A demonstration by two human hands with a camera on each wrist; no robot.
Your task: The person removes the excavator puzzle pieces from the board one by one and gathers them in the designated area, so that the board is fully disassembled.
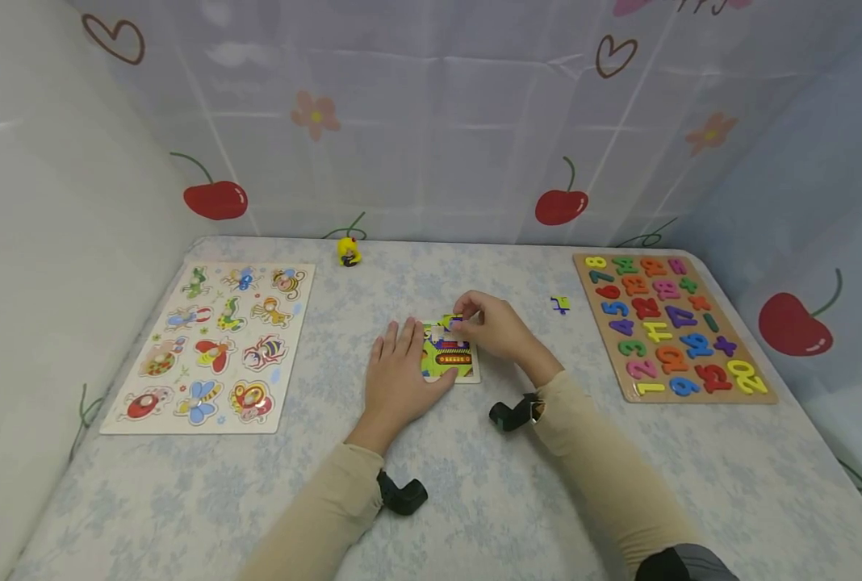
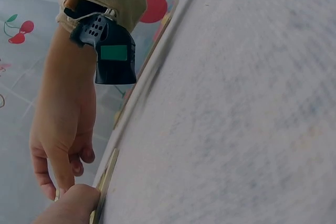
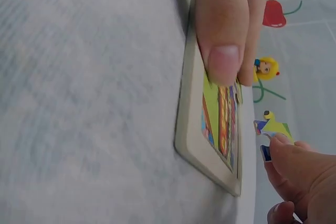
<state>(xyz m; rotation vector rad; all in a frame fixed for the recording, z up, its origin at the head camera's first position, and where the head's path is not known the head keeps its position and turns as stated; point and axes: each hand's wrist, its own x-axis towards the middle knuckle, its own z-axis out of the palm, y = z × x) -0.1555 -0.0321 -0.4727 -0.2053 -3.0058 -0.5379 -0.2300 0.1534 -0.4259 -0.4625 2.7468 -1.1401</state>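
A small jigsaw board (image 1: 477, 377) with a pale frame and a colourful vehicle picture lies mid-table, partly covered by the hands. My left hand (image 1: 399, 386) rests on its left side, fingers straight, with the thumb along the lower edge. Over the board's upper right, my right hand (image 1: 496, 327) pinches a jigsaw piece (image 3: 275, 126) between thumb and fingers. That piece is green, yellow and purple, held up off the board in the right wrist view. Another jigsaw piece (image 1: 560, 304), yellow-green and blue, lies loose to the right of the hand.
On the left lies an insect puzzle board (image 1: 296, 403). A wooden number board (image 1: 623, 379) with colourful numerals and signs is on the right. A small yellow-haired figurine (image 1: 348, 251) stands at the back edge, before a printed curtain (image 1: 431, 145).
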